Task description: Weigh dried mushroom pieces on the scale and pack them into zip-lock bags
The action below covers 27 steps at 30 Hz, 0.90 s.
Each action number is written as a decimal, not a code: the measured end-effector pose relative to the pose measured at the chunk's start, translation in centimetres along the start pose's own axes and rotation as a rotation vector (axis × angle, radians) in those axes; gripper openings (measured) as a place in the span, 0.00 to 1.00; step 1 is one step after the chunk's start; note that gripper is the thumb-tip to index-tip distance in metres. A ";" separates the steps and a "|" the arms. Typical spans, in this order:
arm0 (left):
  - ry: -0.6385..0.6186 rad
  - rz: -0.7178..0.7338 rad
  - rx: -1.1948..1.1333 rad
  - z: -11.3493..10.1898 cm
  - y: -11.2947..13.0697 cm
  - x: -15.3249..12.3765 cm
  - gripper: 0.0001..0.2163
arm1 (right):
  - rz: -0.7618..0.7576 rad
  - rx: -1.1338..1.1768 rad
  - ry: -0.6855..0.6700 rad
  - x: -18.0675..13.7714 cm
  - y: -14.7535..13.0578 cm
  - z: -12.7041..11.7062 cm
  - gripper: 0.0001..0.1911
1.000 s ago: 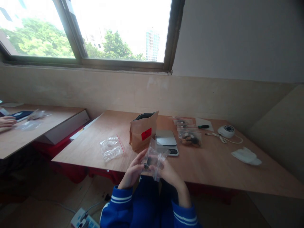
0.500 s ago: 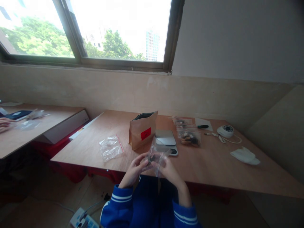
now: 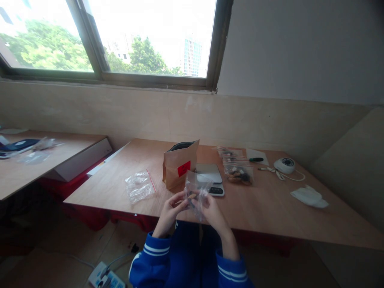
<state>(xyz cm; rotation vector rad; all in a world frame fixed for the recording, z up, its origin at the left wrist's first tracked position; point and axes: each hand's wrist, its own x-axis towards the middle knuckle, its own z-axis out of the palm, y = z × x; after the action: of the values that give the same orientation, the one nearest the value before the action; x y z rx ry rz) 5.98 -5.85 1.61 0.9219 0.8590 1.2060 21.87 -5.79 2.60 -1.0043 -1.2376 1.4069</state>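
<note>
Where the left hand (image 3: 173, 208) and the right hand (image 3: 212, 211) come together, they hold one clear, crinkled plastic bag (image 3: 195, 183) of small brown and dark pieces between them, by the near edge of the pale wood worktop (image 3: 261, 214). The fingers of both hands are partly curled, pinching the bag from either side.

Just beyond the hands stands one open-topped brown paper pouch (image 3: 172, 170) with one red rectangular label (image 3: 184, 169); beside it lies one flat white-and-silver scale (image 3: 208, 174). To the left of the hands is a flattened clear plastic bag with a red strip (image 3: 140, 188). Beyond and right of them are at least three filled zip bags (image 3: 239, 176), overlapping, then one green-handled tool (image 3: 256, 160) on one white sheet (image 3: 264, 154), one white dome-shaped device (image 3: 283, 165) with a cable, and one crumpled white wrapping (image 3: 309, 197).

Well to the left is a second wooden worktop (image 3: 87, 150); far ahead, a dark-framed window (image 3: 211, 60) above beige wall panelling (image 3: 144, 108).
</note>
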 end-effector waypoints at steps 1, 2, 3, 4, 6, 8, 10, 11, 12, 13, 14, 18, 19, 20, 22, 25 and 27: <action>0.000 0.007 0.007 0.0 0.0 0.0 0.19 | 0.001 0.004 0.003 0.0 0.0 0.1 0.25; -0.006 0.016 0.018 0.0 -0.1 0.1 0.19 | -0.002 0.003 0.006 0.0 0.1 0.1 0.25; -0.015 0.025 0.031 0.0 -0.2 0.1 0.18 | -0.008 0.004 0.009 0.1 0.2 0.2 0.26; -0.023 0.035 0.047 0.1 -0.2 0.2 0.18 | -0.014 0.006 0.011 0.1 0.3 0.2 0.26; -0.024 0.059 0.082 0.2 -0.4 0.3 0.18 | -0.024 0.020 0.013 0.3 0.7 0.3 0.27; -0.005 0.080 0.107 0.4 -0.5 0.3 0.17 | -0.028 0.043 0.016 0.5 1.2 0.4 0.26; 0.016 0.095 0.118 0.6 -0.6 0.4 0.17 | -0.029 0.060 0.034 0.7 1.5 0.5 0.25; 0.025 0.100 0.118 0.7 -0.7 0.4 0.17 | -0.029 0.064 0.048 0.8 1.6 0.5 0.25; 0.033 0.104 0.115 0.7 -0.7 0.5 0.17 | -0.029 0.064 0.063 0.9 1.7 0.5 0.25; 0.040 0.106 0.109 0.7 -0.7 0.5 0.17 | -0.031 0.062 0.077 0.9 1.7 0.6 0.25; 0.047 0.105 0.101 0.7 -0.7 0.5 0.17 | -0.036 0.058 0.088 0.9 1.6 0.6 0.25; 0.069 0.083 0.043 0.2 -0.9 0.6 0.17 | -0.082 0.045 0.167 0.9 1.1 0.6 0.22; 0.083 0.077 0.019 0.1 -1.0 0.6 0.17 | -0.087 0.047 0.201 0.9 0.9 0.6 0.22; 0.101 0.070 -0.011 -0.1 -1.2 0.7 0.17 | -0.086 0.051 0.234 0.9 0.8 0.5 0.22; 0.134 0.050 -0.086 -0.6 -1.5 0.8 0.16 | -0.081 0.071 0.293 0.9 0.5 0.2 0.24; 0.143 -0.013 -0.189 -1.0 -1.9 0.9 0.16 | -0.087 0.119 0.353 0.9 0.4 -0.4 0.24; 0.148 -0.067 -0.237 -1.1 -2.0 0.9 0.15 | -0.091 0.150 0.371 0.8 0.4 -0.8 0.24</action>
<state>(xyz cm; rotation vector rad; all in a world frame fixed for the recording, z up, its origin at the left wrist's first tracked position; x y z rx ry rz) 5.82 -5.09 -0.72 0.6142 0.8367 1.2977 22.40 -4.84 2.07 -1.0358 -0.8804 1.1601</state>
